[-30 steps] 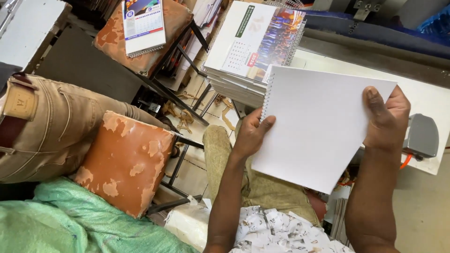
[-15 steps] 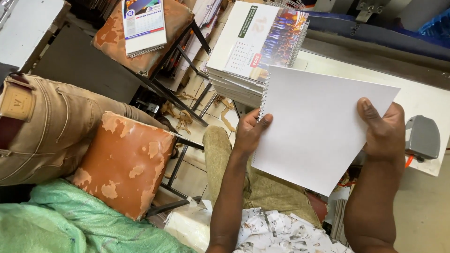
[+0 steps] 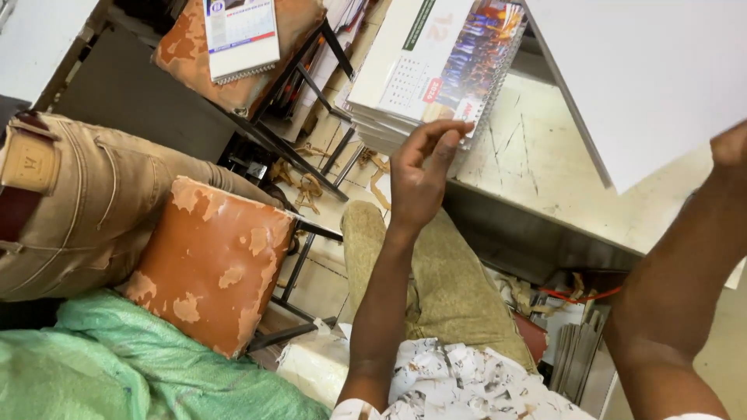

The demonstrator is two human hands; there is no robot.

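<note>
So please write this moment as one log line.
left hand: open, empty, near calendar stack | right hand: holds white sheet | table

The left hand (image 3: 420, 175) has let go of the white sheet (image 3: 646, 78), now lifted by the right.

Left hand (image 3: 420, 175) raised on a bare, upright forearm, palm open, fingers (image 3: 445, 148) loosely curled and empty, just below the calendar stack (image 3: 436, 70). Right hand (image 3: 731, 148) to the stack's right, mostly out of frame; its forearm slants upward.
</note>
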